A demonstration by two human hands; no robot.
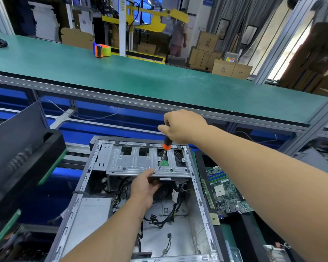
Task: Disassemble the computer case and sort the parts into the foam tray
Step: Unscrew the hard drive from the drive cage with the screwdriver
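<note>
An open grey computer case (203,205) lies flat in front of me with loose black cables (159,220) inside. A silver metal drive cage (133,163) spans its far end. My right hand (180,125) grips a screwdriver (166,145) with a black and orange handle; its tip stands on a screw hole near the cage's front edge. My left hand (144,188) reaches under that front edge, thumb on top of the metal and fingers curled beneath it. A removed green motherboard (223,191) lies to the right of the case.
A black foam tray (17,159) stands tilted at the left. A long green conveyor belt (140,72) runs across behind the case, with an orange and green tape dispenser (101,50) on it. Cardboard boxes (231,69) and a person stand far behind.
</note>
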